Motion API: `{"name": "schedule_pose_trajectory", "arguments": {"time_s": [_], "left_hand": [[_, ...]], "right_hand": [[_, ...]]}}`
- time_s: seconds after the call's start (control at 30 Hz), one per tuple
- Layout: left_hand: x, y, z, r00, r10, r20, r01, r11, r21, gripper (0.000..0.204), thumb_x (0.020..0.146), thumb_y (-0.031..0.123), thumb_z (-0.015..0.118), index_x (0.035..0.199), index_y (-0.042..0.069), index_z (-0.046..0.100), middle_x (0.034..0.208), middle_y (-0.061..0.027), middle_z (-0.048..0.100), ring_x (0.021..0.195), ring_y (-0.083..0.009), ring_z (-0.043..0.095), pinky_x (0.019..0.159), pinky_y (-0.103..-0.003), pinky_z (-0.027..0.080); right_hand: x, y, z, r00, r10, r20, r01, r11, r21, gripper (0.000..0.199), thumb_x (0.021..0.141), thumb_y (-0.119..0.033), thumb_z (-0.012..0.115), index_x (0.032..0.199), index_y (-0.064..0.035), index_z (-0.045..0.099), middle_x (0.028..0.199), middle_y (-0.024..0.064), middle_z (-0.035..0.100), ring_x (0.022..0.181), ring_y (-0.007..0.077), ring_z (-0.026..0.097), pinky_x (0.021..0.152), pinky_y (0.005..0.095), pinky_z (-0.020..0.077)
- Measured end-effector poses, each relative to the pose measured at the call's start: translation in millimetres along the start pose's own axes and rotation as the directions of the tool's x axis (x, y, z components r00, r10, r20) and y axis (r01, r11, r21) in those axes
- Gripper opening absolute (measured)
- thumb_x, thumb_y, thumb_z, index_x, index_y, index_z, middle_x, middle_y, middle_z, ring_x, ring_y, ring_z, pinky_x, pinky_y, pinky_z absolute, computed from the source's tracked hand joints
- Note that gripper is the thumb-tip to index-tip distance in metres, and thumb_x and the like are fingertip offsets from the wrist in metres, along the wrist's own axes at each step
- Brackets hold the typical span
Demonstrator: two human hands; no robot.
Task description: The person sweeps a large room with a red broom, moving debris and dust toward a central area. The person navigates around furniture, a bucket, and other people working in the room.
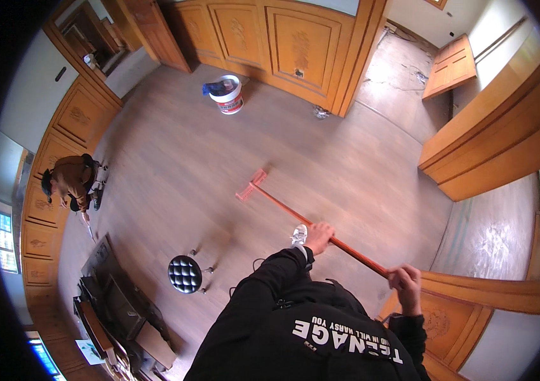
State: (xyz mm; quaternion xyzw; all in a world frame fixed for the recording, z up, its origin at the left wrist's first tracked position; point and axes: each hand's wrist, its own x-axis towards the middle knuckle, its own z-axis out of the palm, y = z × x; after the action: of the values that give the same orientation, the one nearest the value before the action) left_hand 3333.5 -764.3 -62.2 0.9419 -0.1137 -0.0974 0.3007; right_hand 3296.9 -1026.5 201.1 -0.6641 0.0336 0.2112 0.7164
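**Both hands on the mop handle**

My left hand (pixel 318 236) is clamped around the middle of the long red handle (pixel 283 208); my right hand (pixel 406 282) has its grip closed near the upper end. The handle slants down and away to a pink flat mop head (pixel 250 185) resting on the wooden floor (pixel 175 159). Beside my feet stands a black round stool (pixel 185 274). Well apart, near the wooden panelled wall (pixel 283 44), sits a white bucket (pixel 228 95); another person (pixel 72 181) crouches by the left wall.

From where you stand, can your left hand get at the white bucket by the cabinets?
Probably not. The left hand is gripping the red broom handle, and the bucket stands across a wide stretch of bare floor. Nothing blocks the way, but it looks well beyond arm's length.
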Motion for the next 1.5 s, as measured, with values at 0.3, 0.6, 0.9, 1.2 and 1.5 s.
{"name": "schedule_pose_trajectory", "arguments": {"time_s": [0.3, 0.6, 0.9, 1.2, 1.5], "left_hand": [[68.5, -79.9, -46.9, 0.914, -0.404, -0.03, 0.399, 0.911, -0.105, 0.038, 0.08, 0.008, 0.051, 0.116, 0.018, 0.053, 0.133, -0.0236, 0.031, 0.125, -0.0428, 0.028, 0.097, -0.058, 0.029], [164.4, 23.3, -84.3, 0.972, 0.233, 0.036, -0.227, 0.966, -0.127, 0.055, 0.065, 0.001, 0.064, 0.115, 0.024, 0.058, 0.138, -0.0176, 0.031, 0.128, -0.0385, 0.028, 0.099, -0.051, 0.029], [183.7, -55.6, -72.3, 0.949, -0.305, -0.075, 0.299, 0.951, -0.082, 0.055, 0.066, 0.002, 0.067, 0.116, 0.021, 0.052, 0.133, -0.0186, 0.029, 0.122, -0.0413, 0.032, 0.096, -0.055, 0.032], [252.4, 27.6, -45.7, 0.984, -0.172, 0.039, 0.174, 0.984, -0.049, 0.067, 0.059, 0.015, 0.083, 0.118, 0.025, 0.052, 0.131, -0.0134, 0.031, 0.124, -0.037, 0.03, 0.095, -0.053, 0.033], [360.4, 242.2, 11.0, 0.838, 0.487, 0.246, -0.411, 0.86, -0.301, 0.055, 0.064, 0.019, 0.081, 0.114, 0.023, 0.059, 0.113, -0.0062, 0.053, 0.112, -0.0296, 0.047, 0.092, -0.045, 0.037]], "right_hand": [[113.7, -2.8, 48.5, 0.987, 0.133, 0.091, -0.125, 0.988, -0.087, 0.018, 0.088, -0.013, 0.054, 0.087, 0.0013, 0.065, 0.061, -0.0034, 0.051, 0.052, 0.0029, 0.041, 0.046, 0.0187, 0.0282], [100.4, -96.2, 8.4, 0.962, -0.236, -0.138, 0.239, 0.971, 0.01, 0.022, 0.088, -0.009, 0.048, 0.079, 0.0046, 0.063, 0.051, 0.0003, 0.045, 0.043, 0.007, 0.037, 0.043, 0.0218, 0.0301], [174.4, -40.0, 10.6, 0.993, -0.005, 0.118, 0.017, 0.994, -0.105, 0.018, 0.09, -0.011, 0.053, 0.086, 0.001, 0.065, 0.068, -0.0014, 0.051, 0.059, 0.0052, 0.044, 0.052, 0.0206, 0.0335], [180.5, -78.4, -106.2, 0.997, 0.02, 0.071, -0.022, 0.999, 0.032, 0.017, 0.089, -0.014, 0.057, 0.088, -0.0012, 0.067, 0.062, -0.0057, 0.046, 0.056, 0.0018, 0.038, 0.049, 0.0191, 0.0281], [95.2, -158.9, -263.1, 0.872, -0.36, -0.331, 0.398, 0.916, 0.051, 0.021, 0.092, -0.011, 0.051, 0.087, 0.004, 0.064, 0.059, -0.0038, 0.046, 0.052, 0.0042, 0.039, 0.05, 0.0204, 0.0333]]}}
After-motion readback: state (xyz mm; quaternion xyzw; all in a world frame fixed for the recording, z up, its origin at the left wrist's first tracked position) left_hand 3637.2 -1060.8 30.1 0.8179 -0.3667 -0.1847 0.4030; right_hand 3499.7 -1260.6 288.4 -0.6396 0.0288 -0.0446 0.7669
